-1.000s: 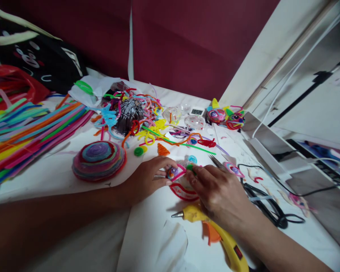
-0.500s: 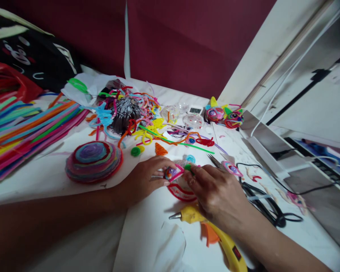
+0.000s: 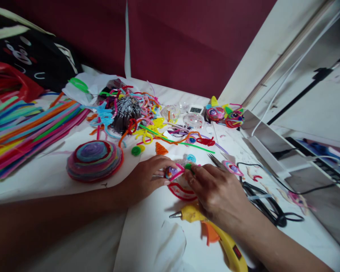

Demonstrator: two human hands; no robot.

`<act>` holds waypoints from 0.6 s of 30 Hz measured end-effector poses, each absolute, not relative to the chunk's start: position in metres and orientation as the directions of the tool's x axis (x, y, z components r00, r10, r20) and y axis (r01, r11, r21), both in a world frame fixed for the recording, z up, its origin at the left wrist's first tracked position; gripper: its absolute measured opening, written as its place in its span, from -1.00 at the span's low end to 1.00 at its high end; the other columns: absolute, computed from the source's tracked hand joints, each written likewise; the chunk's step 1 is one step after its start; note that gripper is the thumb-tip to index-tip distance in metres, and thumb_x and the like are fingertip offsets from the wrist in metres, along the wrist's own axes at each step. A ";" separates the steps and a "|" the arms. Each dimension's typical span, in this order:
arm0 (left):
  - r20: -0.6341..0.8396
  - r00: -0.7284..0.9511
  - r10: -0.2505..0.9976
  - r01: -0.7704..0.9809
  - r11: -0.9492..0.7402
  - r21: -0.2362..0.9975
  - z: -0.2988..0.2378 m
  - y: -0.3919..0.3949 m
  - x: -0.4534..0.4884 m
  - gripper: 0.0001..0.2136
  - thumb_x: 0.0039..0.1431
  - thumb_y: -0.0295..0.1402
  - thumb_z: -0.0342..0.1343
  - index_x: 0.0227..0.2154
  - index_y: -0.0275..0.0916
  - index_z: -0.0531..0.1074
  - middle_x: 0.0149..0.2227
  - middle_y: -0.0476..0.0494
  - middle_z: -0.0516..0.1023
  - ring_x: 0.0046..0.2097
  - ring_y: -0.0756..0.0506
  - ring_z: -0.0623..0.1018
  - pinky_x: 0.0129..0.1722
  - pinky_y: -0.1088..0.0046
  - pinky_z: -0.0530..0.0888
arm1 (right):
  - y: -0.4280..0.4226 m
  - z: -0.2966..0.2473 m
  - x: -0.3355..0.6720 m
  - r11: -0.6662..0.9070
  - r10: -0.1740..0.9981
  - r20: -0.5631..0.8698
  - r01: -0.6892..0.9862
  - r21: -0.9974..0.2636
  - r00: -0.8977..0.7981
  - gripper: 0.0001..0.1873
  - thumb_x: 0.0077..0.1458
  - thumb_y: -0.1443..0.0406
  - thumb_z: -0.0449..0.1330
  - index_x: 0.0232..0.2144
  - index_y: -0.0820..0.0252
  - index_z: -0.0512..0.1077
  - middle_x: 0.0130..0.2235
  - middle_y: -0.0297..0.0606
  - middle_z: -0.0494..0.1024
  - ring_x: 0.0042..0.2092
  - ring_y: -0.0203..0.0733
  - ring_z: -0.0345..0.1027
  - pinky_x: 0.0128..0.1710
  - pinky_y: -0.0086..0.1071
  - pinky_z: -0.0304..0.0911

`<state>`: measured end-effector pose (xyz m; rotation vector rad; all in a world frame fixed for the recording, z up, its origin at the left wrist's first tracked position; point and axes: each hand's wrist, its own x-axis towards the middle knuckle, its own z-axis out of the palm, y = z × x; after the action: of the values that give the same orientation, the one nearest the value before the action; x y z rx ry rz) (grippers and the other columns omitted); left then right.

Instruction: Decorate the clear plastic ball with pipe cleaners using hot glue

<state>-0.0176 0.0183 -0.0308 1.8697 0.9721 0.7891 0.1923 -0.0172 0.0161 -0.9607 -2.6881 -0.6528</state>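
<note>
Between the thumb and fingers of my left hand (image 3: 147,175) is an eye-shaped pipe-cleaner piece (image 3: 175,172) with a pink rim and a purple-blue middle. My right hand (image 3: 218,192) is closed close beside it, its fingertips pinching a small green pipe-cleaner piece (image 3: 188,166) that they partly hide. Something clear shows behind the fingers, too covered to make out. Just below lies a red lip-shaped pipe-cleaner outline (image 3: 181,193). A yellow glue gun (image 3: 191,214) rests under my right wrist. A light blue coil (image 3: 190,158) sits beyond the fingertips.
Pointed scissors (image 3: 215,161) with black handles lie right of my right hand, beside another pink eye piece (image 3: 232,168). Left stands a multicoloured coiled dome (image 3: 93,160). Pipe-cleaner bundles (image 3: 45,132), clear plastic shells (image 3: 193,121) and a small digital clock (image 3: 196,109) are farther back.
Both hands keep almost the same place and grip. The whole view has shifted very slightly; nothing on the table has visibly moved.
</note>
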 end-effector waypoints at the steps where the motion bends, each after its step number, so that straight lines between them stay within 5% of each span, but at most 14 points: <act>1: 0.136 0.497 0.857 0.310 -0.321 0.895 -0.031 0.018 -0.018 -0.68 0.03 -0.53 0.11 -0.13 -0.12 0.43 0.01 -0.05 0.42 0.01 -0.08 0.48 -0.05 0.47 0.50 | -0.017 0.016 0.192 0.689 0.545 0.344 0.643 0.334 -0.764 -0.81 0.07 0.43 0.10 -0.32 0.35 0.53 -0.27 -0.01 0.59 -0.40 -0.04 0.39 -0.51 -0.25 0.23; 18: 0.122 0.481 0.868 0.316 -0.302 0.899 -0.036 0.018 -0.018 -0.63 0.02 -0.55 0.12 -0.08 -0.12 0.40 -0.01 -0.05 0.43 -0.02 -0.07 0.51 -0.04 0.45 0.51 | -0.017 0.015 0.194 0.680 0.545 0.342 0.642 0.353 -0.765 -0.80 0.02 0.45 0.16 -0.29 0.35 0.54 -0.27 -0.04 0.62 -0.37 -0.03 0.42 -0.48 -0.27 0.27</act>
<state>-0.0182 0.0184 -0.0364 1.8468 0.9930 0.7875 0.1943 -0.0174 0.0149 -0.9608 -2.6840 -0.6817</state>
